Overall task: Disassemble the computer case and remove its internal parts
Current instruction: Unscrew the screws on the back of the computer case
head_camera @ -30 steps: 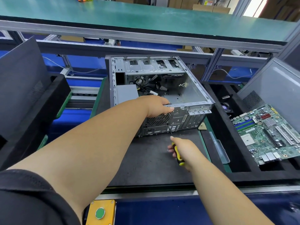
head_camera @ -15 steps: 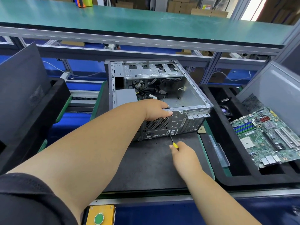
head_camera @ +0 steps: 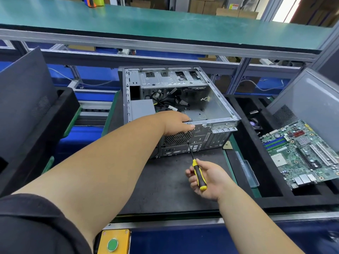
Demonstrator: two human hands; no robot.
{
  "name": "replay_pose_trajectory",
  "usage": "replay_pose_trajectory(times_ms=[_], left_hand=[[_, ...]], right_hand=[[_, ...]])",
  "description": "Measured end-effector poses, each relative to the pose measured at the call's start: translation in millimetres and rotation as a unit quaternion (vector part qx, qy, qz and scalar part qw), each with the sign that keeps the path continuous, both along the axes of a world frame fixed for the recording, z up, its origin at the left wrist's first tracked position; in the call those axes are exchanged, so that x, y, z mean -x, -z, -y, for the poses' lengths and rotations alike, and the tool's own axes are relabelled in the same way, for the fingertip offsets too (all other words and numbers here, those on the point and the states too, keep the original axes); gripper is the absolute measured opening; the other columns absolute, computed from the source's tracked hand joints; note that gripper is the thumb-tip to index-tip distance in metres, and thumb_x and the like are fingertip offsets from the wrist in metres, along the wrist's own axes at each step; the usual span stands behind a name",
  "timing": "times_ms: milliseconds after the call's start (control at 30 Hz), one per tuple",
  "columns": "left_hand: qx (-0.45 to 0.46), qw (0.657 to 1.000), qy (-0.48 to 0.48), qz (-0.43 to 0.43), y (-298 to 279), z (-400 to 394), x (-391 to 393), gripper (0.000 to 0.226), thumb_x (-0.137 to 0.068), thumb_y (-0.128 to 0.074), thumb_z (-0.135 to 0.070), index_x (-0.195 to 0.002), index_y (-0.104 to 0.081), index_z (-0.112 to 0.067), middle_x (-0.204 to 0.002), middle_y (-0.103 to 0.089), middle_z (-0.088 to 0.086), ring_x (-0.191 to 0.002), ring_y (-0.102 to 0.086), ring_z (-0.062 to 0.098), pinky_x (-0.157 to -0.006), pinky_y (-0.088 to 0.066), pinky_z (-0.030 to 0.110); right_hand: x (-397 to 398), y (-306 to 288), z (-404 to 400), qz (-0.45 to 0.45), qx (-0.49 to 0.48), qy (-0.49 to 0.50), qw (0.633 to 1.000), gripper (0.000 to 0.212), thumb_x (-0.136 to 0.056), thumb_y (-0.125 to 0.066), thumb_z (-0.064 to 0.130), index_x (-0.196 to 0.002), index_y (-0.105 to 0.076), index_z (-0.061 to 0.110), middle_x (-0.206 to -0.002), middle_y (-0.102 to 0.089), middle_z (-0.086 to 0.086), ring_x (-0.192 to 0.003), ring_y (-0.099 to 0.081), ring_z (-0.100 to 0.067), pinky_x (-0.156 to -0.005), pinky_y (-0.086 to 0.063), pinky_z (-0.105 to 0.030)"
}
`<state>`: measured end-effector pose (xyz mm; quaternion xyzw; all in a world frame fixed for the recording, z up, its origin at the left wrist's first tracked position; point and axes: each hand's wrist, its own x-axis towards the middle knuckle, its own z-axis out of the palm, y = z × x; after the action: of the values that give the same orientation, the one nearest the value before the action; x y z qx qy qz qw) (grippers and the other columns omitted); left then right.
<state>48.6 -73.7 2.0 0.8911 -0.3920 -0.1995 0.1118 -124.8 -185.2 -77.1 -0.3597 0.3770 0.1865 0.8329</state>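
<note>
Right now: right hand (head_camera: 207, 179) fingers curled round yellow-black screwdriver (head_camera: 197, 169) handle, frame centre-low, shaft angled up-left, tip at or just off rear panel beside fan grille (head_camera: 177, 138); actual contact with a screw too small to tell. Left hand (head_camera: 177, 123) gripping top rear edge of computer case (head_camera: 216, 107), thumb along outer face, remaining fingers apparently hooked over the rim, mostly hidden.

Case sitting centre frame on dark mat (head_camera: 165, 182), side panel off, open side up. Inside: grey power supply (head_camera: 143, 109) at left, loose cable bundle (head_camera: 165, 101) mid, drive cage (head_camera: 170, 79) at far end. Board bay bare. Motherboard (head_camera: 302, 153) already out, lying in black foam tray (head_camera: 244, 162) at right of frame.

Handling judgement: sheet-steel shell, stiff, moderately heavy, likely sharp on stamped edges. Best held by folded rim or frame rails, as left hand does, to brace against driver push. Power supply probably dense; support from underneath once screws are out. Cables soft; pull by connectors, not wires. Driver tip prone to slipping off a small screw head if off axis.

Also visible: green button on yellow box (head_camera: 112, 243) at bottom edge.
</note>
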Motion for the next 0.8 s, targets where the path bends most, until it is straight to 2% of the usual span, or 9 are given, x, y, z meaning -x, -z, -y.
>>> replay_pose_trajectory(times_ms=[133,233,267,400,467,567,667,700,800], left_hand=[[0.003,1.0,-0.003,-0.001,0,0,0,0.045,-0.099,-0.039,-0.053,-0.13,-0.054,-0.023,-0.114,-0.057,0.002,-0.091,-0.046,0.017,-0.077,-0.032,0.029],[0.002,1.0,-0.001,0.001,2,1,-1,0.046,-0.099,-0.039,-0.053,-0.131,-0.054,-0.023,-0.12,-0.058,0.004,-0.092,-0.044,0.017,-0.078,-0.032,0.03],[0.002,1.0,0.0,0.003,2,1,-1,0.046,-0.099,-0.04,-0.053,-0.13,-0.054,-0.023,-0.121,-0.058,0.003,-0.093,-0.045,0.017,-0.079,-0.032,0.03],[0.005,1.0,0.0,0.004,4,0,-2,0.047,-0.099,-0.039,-0.054,-0.132,-0.054,-0.025,-0.124,-0.059,0.001,-0.098,-0.048,0.017,-0.082,-0.035,0.031],[0.008,1.0,0.0,0.001,3,0,-3,0.047,-0.099,-0.039,-0.054,-0.133,-0.053,-0.025,-0.126,-0.058,0.001,-0.101,-0.049,0.017,-0.085,-0.037,0.031],[0.007,1.0,0.0,0.0,3,0,-2,0.048,-0.099,-0.039,-0.054,-0.134,-0.053,-0.025,-0.128,-0.058,0.002,-0.107,-0.051,0.019,-0.087,-0.038,0.031],[0.008,1.0,-0.001,0.002,4,1,-2,0.047,-0.099,-0.041,-0.053,-0.135,-0.053,-0.025,-0.129,-0.058,0.002,-0.104,-0.05,0.018,-0.085,-0.035,0.029],[0.01,1.0,-0.002,0.001,4,1,-3,0.047,-0.099,-0.041,-0.053,-0.135,-0.052,-0.026,-0.129,-0.058,0.002,-0.105,-0.05,0.018,-0.085,-0.035,0.029],[0.011,1.0,-0.003,-0.002,4,1,-3,0.047,-0.099,-0.041,-0.053,-0.136,-0.052,-0.026,-0.129,-0.058,0.001,-0.108,-0.051,0.019,-0.086,-0.035,0.029]], right_hand=[[1,8,-6,0.005,0.052,0.029,0.998,0.041,-0.1,-0.05,0.039,-0.07,-0.054,0.011,-0.056,-0.046,0.001,-0.033,-0.027,-0.006,-0.032,-0.024,-0.018],[-1,7,-11,0.008,0.255,-0.024,0.967,0.041,-0.103,-0.044,0.037,-0.073,-0.052,0.011,-0.053,-0.047,0.002,-0.035,-0.031,-0.009,-0.037,-0.026,-0.021],[-2,4,-13,0.002,0.374,-0.076,0.924,0.039,-0.104,-0.042,0.036,-0.076,-0.051,0.011,-0.057,-0.052,0.0,-0.04,-0.039,-0.012,-0.042,-0.031,-0.024],[-2,3,-19,-0.06,0.741,-0.251,0.62,0.033,-0.105,-0.035,0.041,-0.101,-0.053,0.013,-0.1,-0.066,-0.007,-0.088,-0.062,-0.028,-0.061,-0.034,-0.03],[-3,6,-22,-0.076,0.777,-0.268,0.564,0.036,-0.104,-0.036,0.042,-0.113,-0.053,0.012,-0.108,-0.066,-0.006,-0.098,-0.065,-0.026,-0.061,-0.035,-0.029],[-5,7,-15,-0.048,0.722,-0.246,0.644,0.035,-0.104,-0.038,0.04,-0.1,-0.054,0.009,-0.096,-0.065,-0.008,-0.083,-0.063,-0.025,-0.059,-0.036,-0.03],[-3,5,-6,-0.001,0.422,-0.102,0.901,0.037,-0.104,-0.044,0.033,-0.081,-0.056,0.007,-0.065,-0.057,-0.006,-0.045,-0.048,-0.015,-0.048,-0.038,-0.026],[1,5,-5,0.007,0.311,-0.052,0.949,0.036,-0.103,-0.048,0.031,-0.077,-0.056,0.008,-0.059,-0.054,-0.005,-0.041,-0.044,-0.013,-0.043,-0.035,-0.023],[6,6,-3,0.022,0.098,0.031,0.994,0.032,-0.098,-0.056,0.03,-0.073,-0.054,0.01,-0.057,-0.052,-0.003,-0.038,-0.038,-0.01,-0.035,-0.03,-0.019]])
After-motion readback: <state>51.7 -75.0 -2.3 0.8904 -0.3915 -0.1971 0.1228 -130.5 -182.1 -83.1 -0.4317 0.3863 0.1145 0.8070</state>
